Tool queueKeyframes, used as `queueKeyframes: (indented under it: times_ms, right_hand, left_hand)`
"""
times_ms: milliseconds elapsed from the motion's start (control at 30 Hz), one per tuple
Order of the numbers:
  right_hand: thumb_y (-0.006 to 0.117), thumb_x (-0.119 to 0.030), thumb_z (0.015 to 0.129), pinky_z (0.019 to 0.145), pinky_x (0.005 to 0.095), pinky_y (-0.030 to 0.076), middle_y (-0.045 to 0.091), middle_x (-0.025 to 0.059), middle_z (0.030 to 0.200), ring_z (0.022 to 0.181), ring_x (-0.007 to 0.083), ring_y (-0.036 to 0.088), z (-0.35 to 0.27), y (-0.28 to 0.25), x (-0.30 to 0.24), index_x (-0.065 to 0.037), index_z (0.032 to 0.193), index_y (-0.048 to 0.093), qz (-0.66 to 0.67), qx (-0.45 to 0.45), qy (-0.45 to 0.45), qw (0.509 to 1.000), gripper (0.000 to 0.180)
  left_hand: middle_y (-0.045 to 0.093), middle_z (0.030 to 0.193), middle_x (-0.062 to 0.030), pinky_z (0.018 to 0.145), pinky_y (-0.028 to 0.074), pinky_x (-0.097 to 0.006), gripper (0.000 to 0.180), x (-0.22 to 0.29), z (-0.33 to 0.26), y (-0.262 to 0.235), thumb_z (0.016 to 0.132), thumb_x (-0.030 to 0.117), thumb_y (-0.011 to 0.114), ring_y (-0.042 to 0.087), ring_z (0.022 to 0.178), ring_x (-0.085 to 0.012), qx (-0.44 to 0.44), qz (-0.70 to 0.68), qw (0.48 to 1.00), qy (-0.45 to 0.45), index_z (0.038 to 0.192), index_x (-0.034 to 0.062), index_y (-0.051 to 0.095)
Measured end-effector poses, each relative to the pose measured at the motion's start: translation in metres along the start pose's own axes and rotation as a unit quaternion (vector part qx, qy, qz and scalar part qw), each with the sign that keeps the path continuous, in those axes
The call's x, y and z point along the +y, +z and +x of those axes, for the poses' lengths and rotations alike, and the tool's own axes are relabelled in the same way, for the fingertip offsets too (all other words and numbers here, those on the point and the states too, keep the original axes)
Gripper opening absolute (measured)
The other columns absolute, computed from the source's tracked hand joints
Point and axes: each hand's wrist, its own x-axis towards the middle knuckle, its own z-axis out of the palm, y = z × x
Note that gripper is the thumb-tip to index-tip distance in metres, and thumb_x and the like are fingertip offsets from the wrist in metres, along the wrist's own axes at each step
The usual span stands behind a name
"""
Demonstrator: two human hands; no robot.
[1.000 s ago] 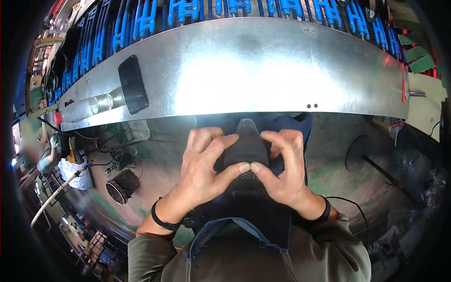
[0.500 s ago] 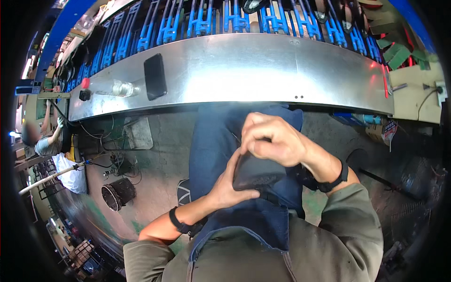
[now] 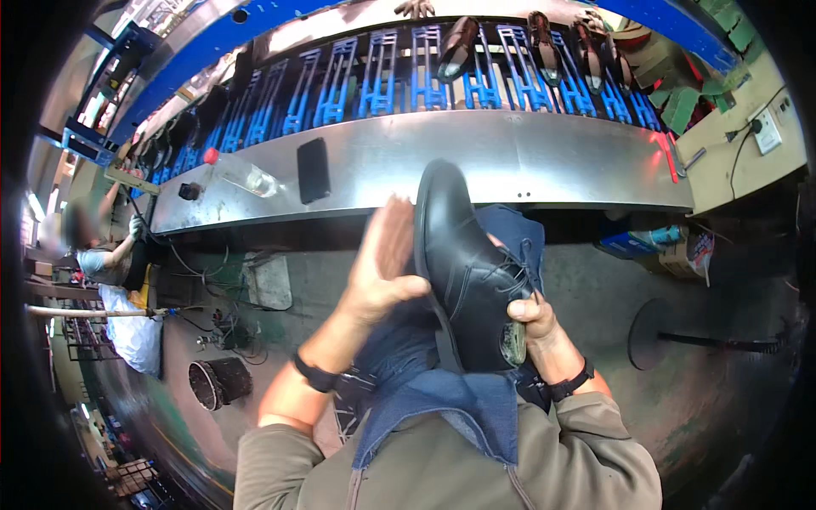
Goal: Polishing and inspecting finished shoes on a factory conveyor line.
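A black leather lace-up shoe (image 3: 455,255) is held over my lap, toe pointing away toward the bench and its sole edge facing left. My right hand (image 3: 535,321) grips it at the ankle opening, thumb on the near side; the other fingers are mostly hidden behind the shoe. Something greenish-grey shows at the opening beneath that thumb. On the left, my left hand (image 3: 381,268) is open, its fingers stretched out and blurred, with the thumb close to the sole edge. Whether that thumb touches the shoe I cannot tell.
Across the front runs a metal bench (image 3: 382,174) bearing a dark phone (image 3: 313,170) and a clear bottle (image 3: 245,175). Behind it, blue racks (image 3: 378,85) carry several dark shoes (image 3: 459,49). A black bucket (image 3: 219,382) stands on the floor at left. Another person (image 3: 98,255) works farther left.
The shoe has been turned and raised, so its upper and toe now show. My left hand has let go and opened; my right hand has shifted down to the ankle opening. The view has tilted up.
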Motion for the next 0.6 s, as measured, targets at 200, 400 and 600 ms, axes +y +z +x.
queueKeyframes:
  times_ms: [200,400,600]
  right_hand:
    - [0.079,-0.027,0.065,0.118,0.0409,0.031,0.041,0.0132,0.152,0.141,0.0266,0.042,-0.012,0.017,0.007,-0.007,0.159,0.016,-0.014,-0.008,-0.002,1.0,0.115]
    - [0.08,-0.025,0.064,0.119,0.0413,0.031,0.041,0.0136,0.152,0.141,0.0272,0.041,-0.016,0.024,0.007,-0.007,0.159,0.016,-0.013,-0.001,-0.008,1.0,0.116]
    - [0.084,-0.022,0.079,0.114,0.0395,0.035,0.037,0.0212,0.155,0.14,0.0306,0.044,-0.008,0.028,-0.013,-0.001,0.157,0.022,-0.603,-0.029,-0.144,0.784,0.102]
  left_hand:
    - [0.046,0.143,-0.0189,0.11,0.04,-0.038,0.092,0.014,-0.023,0.065,0.088,0.013,0.074,0.049,0.13,-0.0253,0.052,0.135,0.988,0.057,0.156,-0.0027,0.015]
    - [0.047,0.142,-0.0201,0.109,0.041,-0.039,0.09,0.012,-0.029,0.062,0.089,0.013,0.072,0.051,0.128,-0.0257,0.063,0.164,0.981,0.081,0.156,-0.0035,0.014]
    - [0.059,0.132,-0.0135,0.105,0.048,-0.041,0.069,-0.037,-0.022,0.001,0.096,0.046,0.064,0.059,0.121,-0.023,0.076,-0.228,0.953,-0.183,0.144,0.0026,0.043]
